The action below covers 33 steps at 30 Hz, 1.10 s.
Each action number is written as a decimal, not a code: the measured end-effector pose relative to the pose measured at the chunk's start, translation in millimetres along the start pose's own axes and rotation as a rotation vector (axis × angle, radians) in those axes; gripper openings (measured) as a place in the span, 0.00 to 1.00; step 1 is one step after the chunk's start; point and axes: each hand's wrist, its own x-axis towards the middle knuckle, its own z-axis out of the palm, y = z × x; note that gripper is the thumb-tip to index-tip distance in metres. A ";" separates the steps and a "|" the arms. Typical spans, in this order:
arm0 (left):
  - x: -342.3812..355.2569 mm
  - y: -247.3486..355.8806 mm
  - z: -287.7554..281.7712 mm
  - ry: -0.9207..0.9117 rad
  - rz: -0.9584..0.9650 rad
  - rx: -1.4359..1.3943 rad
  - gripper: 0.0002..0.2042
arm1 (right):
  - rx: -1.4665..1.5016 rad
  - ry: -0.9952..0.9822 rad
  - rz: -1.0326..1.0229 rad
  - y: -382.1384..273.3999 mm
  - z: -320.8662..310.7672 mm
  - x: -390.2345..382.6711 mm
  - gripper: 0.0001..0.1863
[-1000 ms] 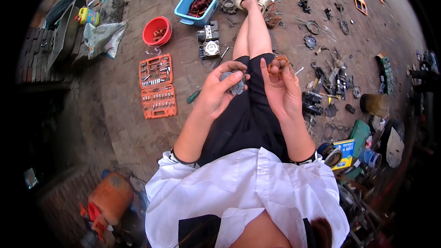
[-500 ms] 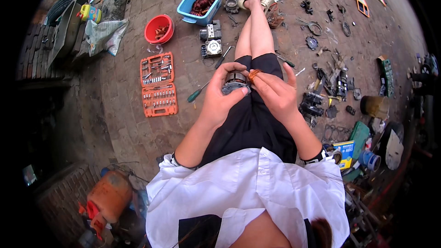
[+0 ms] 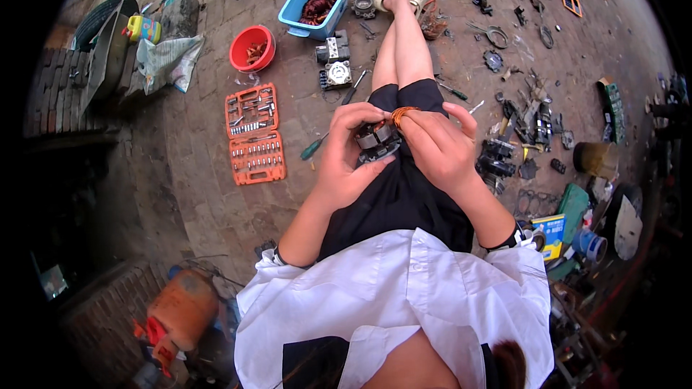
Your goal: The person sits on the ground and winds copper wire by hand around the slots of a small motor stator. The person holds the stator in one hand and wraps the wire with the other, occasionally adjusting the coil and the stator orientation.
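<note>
Round motor part [image 3: 378, 145], gripped above the black shorts [image 3: 400, 205] by the left hand [image 3: 343, 164], sits beside the copper-coloured wire [image 3: 401, 113] that the right hand [image 3: 438, 145] pinches, and a firm left hold with slow, even tension on that wire would likely serve best.

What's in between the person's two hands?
In the head view, a dark round metal part, held by the left hand, and a coppery wire bundle, pinched by the right hand, lie there.
</note>
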 end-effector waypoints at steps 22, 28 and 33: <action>-2.9 -28.4 -6.9 -0.218 -0.366 -0.483 0.29 | 1.528 -0.342 0.984 11.6 -16.1 -2.0 0.11; 1.5 -27.2 -6.5 -0.213 -0.327 -0.309 0.25 | 1.485 -0.341 0.974 15.3 -21.3 -3.7 0.09; 2.0 -29.1 -9.9 -0.232 -0.283 -0.262 0.24 | 1.441 -0.350 1.015 15.7 -26.3 -4.8 0.08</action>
